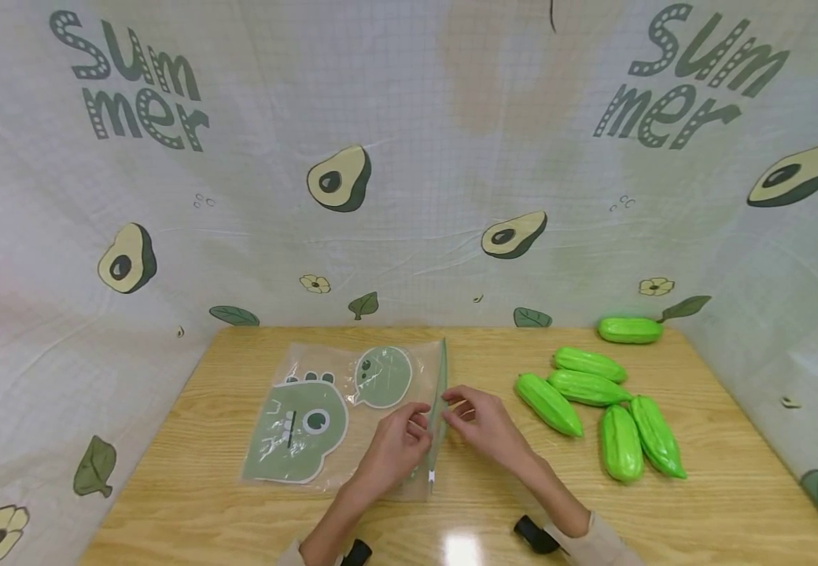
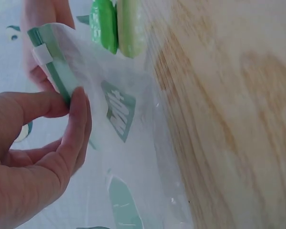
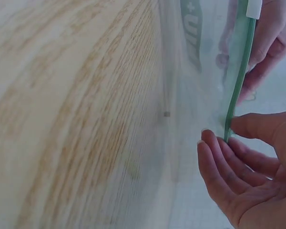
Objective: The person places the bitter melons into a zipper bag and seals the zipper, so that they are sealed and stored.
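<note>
A clear slider zip bag [image 1: 349,428] printed with green cartoon monsters lies on the wooden table, its green-edged mouth facing right. My left hand [image 1: 396,442] pinches the green zip strip [image 2: 61,76] between thumb and fingers, close to the white slider [image 2: 43,54]. Farther along the same strip, my right hand [image 1: 488,428] holds it between thumb and fingertips, as the right wrist view shows. The strip stands raised from the table between both hands. Sitting at the strip's near end in the head view is the slider.
Several shiny green cucumber-like vegetables [image 1: 588,387] lie grouped on the right of the table [image 1: 189,472]. Another green vegetable [image 1: 630,330] rests at the back right edge. A pale curtain [image 1: 423,236] with avocado prints surrounds the table's back and sides.
</note>
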The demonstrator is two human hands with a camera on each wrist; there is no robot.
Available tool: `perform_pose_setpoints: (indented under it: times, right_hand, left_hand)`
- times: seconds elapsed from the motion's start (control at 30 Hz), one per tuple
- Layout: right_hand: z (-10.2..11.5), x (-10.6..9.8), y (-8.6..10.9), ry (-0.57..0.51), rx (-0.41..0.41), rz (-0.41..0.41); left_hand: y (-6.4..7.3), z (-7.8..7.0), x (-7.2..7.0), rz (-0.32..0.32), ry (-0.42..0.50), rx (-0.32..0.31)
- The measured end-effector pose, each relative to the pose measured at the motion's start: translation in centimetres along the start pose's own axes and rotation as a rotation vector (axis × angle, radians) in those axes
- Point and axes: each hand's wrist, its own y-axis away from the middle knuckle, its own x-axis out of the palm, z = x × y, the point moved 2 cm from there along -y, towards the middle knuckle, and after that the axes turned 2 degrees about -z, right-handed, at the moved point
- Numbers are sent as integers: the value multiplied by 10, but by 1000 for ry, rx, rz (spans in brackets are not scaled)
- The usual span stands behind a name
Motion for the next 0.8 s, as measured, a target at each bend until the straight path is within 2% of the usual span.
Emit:
perform_pose_setpoints:
  times: [0.13, 0.37, 0.63, 0.8]
  right_hand:
    - [-2, -1, -1, -10, 15, -4]
    - [-7, -2, -3, -11, 43, -13]
    - [-10, -4, -5, -24, 58, -22]
    - [-13, -5, -5, -26, 81, -32]
  left_hand:
    - [1, -1, 1, -38, -8, -15]
    - [3, -2, 1, -79, 87, -75]
    - [5, -6, 2, -129, 94, -102]
    - [7, -10, 3, -165, 124, -89]
